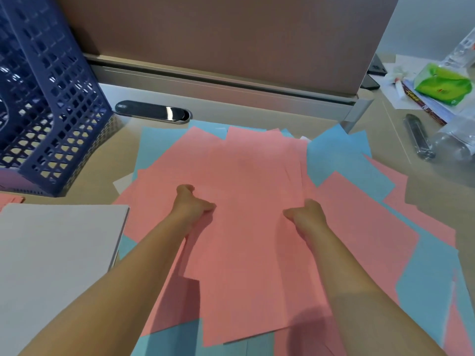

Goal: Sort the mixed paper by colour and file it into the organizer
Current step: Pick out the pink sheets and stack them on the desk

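Note:
A loose spread of pink sheets [252, 176] and blue sheets [334, 155] covers the middle of the desk. Both my hands rest on the top pink sheets. My left hand [191, 204] pinches the left side of a pink bundle, thumb on top and fingers tucked under. My right hand [307, 213] grips the same bundle from the right. The blue mesh organizer [54, 104] stands at the back left. A neat stack of white paper [56, 253] lies at the front left, with a pink edge [10, 200] showing behind it.
A brown partition panel [218, 37] closes the back of the desk, with an oval cable cover [151, 111] before it. At the right lie a green tissue pack [442, 84], a clear plastic bottle [452, 142], a dark cylinder [417, 136] and loose papers.

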`<act>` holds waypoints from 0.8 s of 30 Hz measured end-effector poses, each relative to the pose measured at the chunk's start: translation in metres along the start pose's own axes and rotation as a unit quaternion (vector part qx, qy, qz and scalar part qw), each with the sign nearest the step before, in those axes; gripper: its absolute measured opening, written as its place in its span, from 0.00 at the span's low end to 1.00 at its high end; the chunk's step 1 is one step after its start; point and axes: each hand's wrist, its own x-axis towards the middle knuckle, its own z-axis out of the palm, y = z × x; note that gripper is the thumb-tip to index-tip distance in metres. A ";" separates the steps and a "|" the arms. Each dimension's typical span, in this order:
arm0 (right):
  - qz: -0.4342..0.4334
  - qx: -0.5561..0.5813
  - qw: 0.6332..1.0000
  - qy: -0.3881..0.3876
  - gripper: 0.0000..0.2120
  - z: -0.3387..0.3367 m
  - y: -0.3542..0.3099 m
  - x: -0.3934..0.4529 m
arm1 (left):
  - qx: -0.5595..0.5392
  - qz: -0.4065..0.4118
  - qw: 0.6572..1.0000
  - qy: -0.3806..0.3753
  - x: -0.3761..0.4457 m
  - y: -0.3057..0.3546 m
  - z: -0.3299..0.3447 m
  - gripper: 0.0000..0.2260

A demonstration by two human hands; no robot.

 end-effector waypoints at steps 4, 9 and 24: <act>-0.023 -0.067 0.997 -0.006 0.22 0.007 -0.011 -0.010 | -0.030 0.038 0.999 0.002 -0.002 -0.004 -0.007 0.33; -0.013 -0.088 0.994 0.067 0.21 0.009 -0.018 -0.015 | 0.087 0.062 0.989 0.103 0.004 -0.010 -0.036 0.18; 0.005 0.089 0.994 -0.062 0.25 0.023 -0.012 -0.022 | 0.044 0.078 0.996 0.031 -0.017 -0.026 -0.046 0.17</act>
